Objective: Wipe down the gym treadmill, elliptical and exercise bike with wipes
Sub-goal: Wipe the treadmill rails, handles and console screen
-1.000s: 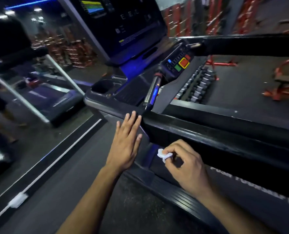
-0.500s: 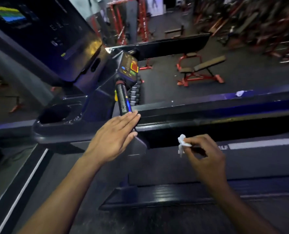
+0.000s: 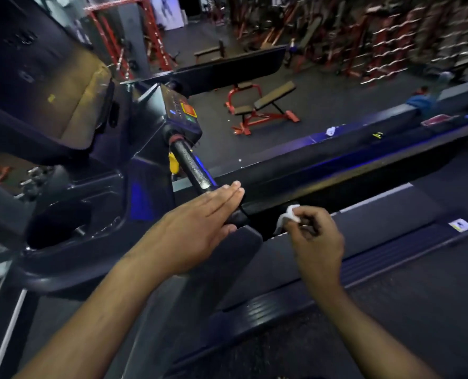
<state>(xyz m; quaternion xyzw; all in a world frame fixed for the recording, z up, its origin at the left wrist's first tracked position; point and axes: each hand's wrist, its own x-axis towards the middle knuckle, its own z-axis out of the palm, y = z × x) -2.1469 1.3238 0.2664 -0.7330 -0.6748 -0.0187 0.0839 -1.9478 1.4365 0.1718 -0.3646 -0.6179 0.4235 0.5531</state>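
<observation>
Two bare hands reach out ahead of me over the dark grey treadmill (image 3: 71, 231). My left hand (image 3: 197, 228) is laid out flat, fingers straight and pressed together, its fingertips resting near the lower end of the black textured handgrip bar (image 3: 191, 166) where it meets the long black side rail (image 3: 336, 176). My right hand (image 3: 317, 242) has its fingers curled and pinches a small crumpled white wipe (image 3: 289, 214) between thumb and forefinger; the wipe sits just under the edge of that side rail, though I cannot tell whether it is actually touching the rail. Above the handgrip I see the small black control pad with an orange and a green button (image 3: 186, 110), and a yellow clip (image 3: 174, 162) hangs beside the top of the bar. To the left the moulded console tray holds a deep round black cup holder (image 3: 60, 222), and the large dark console screen panel (image 3: 35, 77) looms above it, catching a yellowish glare. Below my right hand runs the grey running deck with a ribbed black foot rail (image 3: 391, 258) alongside it. Beyond the treadmill, on the dark gym floor, stands a red-framed weight bench with tan pads (image 3: 265, 105), and blurred red racks (image 3: 391, 36) fill the far right background.
</observation>
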